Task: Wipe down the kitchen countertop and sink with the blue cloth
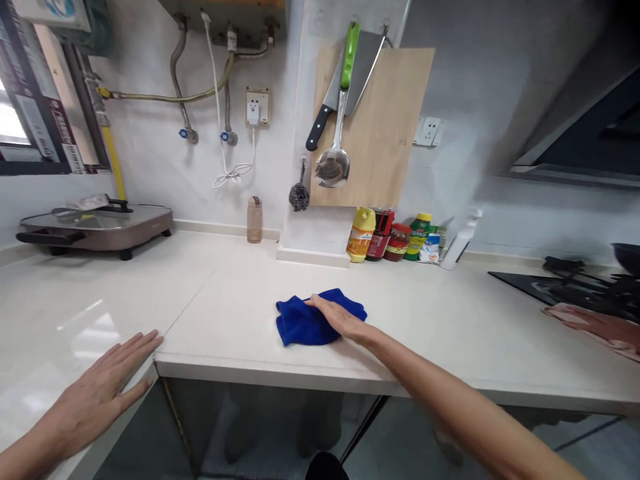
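A crumpled blue cloth (pixel 305 323) lies on the white countertop (pixel 240 313) in the middle of the view. My right hand (pixel 340 316) is on top of it, the thumb side along the cloth's upper middle and the other fingers partly hidden in its folds. At the lower left, my left hand (pixel 113 373) rests flat at the counter's inner corner, fingers stretched out and holding nothing.
An electric pan (pixel 100 230) stands back left, a bottle (pixel 255 220) by the wall. Seasoning containers (pixel 397 241) and a white bottle (pixel 461 241) line the back, right of the pillar. A knife, a ladle (pixel 333 167) and a cutting board (pixel 385 147) hang above. A stove (pixel 530 287) is far right.
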`<control>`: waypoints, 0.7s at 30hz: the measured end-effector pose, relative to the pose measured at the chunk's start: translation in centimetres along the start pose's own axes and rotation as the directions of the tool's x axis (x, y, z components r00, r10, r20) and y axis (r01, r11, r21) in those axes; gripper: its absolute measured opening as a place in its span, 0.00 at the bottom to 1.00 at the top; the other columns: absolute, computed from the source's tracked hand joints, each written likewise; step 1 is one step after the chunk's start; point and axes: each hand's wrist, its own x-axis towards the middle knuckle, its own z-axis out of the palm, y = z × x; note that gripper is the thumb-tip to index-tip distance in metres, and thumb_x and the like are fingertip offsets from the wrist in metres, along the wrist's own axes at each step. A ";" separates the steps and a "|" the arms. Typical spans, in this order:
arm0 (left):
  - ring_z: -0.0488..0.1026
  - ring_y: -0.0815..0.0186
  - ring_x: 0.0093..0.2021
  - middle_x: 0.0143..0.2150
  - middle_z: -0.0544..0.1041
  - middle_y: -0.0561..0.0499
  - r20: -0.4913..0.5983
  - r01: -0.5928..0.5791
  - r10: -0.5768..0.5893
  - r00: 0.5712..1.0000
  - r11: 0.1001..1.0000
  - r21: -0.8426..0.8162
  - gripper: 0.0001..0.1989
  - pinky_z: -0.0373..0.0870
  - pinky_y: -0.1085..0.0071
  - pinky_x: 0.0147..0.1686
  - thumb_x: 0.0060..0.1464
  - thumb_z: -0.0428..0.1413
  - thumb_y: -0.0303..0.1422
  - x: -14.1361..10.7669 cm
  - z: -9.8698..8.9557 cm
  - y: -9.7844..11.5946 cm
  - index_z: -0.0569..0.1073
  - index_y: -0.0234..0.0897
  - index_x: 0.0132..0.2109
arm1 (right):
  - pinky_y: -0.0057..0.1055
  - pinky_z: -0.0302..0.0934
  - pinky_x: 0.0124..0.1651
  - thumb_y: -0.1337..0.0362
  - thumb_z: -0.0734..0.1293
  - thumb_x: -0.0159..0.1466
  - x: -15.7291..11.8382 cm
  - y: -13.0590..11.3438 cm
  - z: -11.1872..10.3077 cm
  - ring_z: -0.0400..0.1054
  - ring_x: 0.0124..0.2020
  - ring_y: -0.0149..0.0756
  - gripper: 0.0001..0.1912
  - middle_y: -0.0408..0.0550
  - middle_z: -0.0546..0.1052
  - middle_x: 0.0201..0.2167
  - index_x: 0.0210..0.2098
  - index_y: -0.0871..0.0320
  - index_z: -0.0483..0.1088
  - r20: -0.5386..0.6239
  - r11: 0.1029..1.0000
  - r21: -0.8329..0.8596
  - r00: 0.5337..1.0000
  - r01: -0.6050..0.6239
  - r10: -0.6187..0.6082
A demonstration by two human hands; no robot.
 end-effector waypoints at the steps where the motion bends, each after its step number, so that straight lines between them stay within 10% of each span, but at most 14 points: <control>1: 0.58 0.55 0.69 0.70 0.60 0.55 0.017 0.004 -0.003 1.000 1.000 -0.022 0.30 0.59 0.53 0.67 0.65 0.45 0.49 0.0 0.0 0.2 0.59 0.44 0.69 | 0.46 0.50 0.68 0.48 0.46 0.73 0.5 0.2 -0.5 0.60 0.64 0.44 0.30 0.47 0.70 0.61 0.59 0.52 0.70 -0.008 0.996 -0.007 0.996 0.094 -0.094; 7: 0.54 0.54 0.71 0.71 0.58 0.54 -0.015 0.017 -0.019 1.000 0.992 -0.128 0.29 0.52 0.49 0.69 0.65 0.43 0.49 -0.3 1.0 0.0 0.59 0.45 0.69 | 0.53 0.49 0.66 0.66 0.55 0.67 2.9 3.2 -1.5 0.59 0.64 0.45 0.23 0.53 0.69 0.61 0.60 0.54 0.67 0.021 0.868 -0.368 0.936 0.333 -0.350; 13: 0.53 0.52 0.71 0.72 0.56 0.55 0.007 -0.003 0.004 1.000 0.996 -0.088 0.31 0.56 0.50 0.67 0.64 0.44 0.51 -0.3 1.4 -0.9 0.56 0.49 0.70 | 0.44 0.62 0.54 0.58 0.59 0.70 3.2 3.1 -2.6 0.69 0.45 0.43 0.14 0.53 0.74 0.42 0.49 0.55 0.71 0.128 0.754 -0.433 0.861 0.494 -0.491; 17: 0.53 0.53 0.71 0.72 0.55 0.59 -0.002 -0.017 0.017 1.000 0.997 -0.075 0.32 0.56 0.53 0.68 0.63 0.46 0.51 -0.3 2.2 -1.6 0.54 0.53 0.71 | 0.38 0.66 0.44 0.59 0.56 0.71 3.2 1.5 -5.5 0.69 0.38 0.41 0.14 0.52 0.73 0.36 0.41 0.56 0.71 -0.118 0.756 -0.473 0.818 0.452 -0.563; 21: 0.52 0.53 0.71 0.72 0.54 0.58 0.001 -0.019 0.019 1.000 0.996 -0.085 0.32 0.55 0.51 0.68 0.63 0.45 0.51 -0.3 2.3 -1.6 0.53 0.52 0.71 | 0.39 0.64 0.47 0.59 0.54 0.71 4.3 -1.0 -10.1 0.70 0.42 0.44 0.15 0.54 0.75 0.38 0.43 0.57 0.70 -0.454 0.754 -0.591 0.653 0.288 -0.606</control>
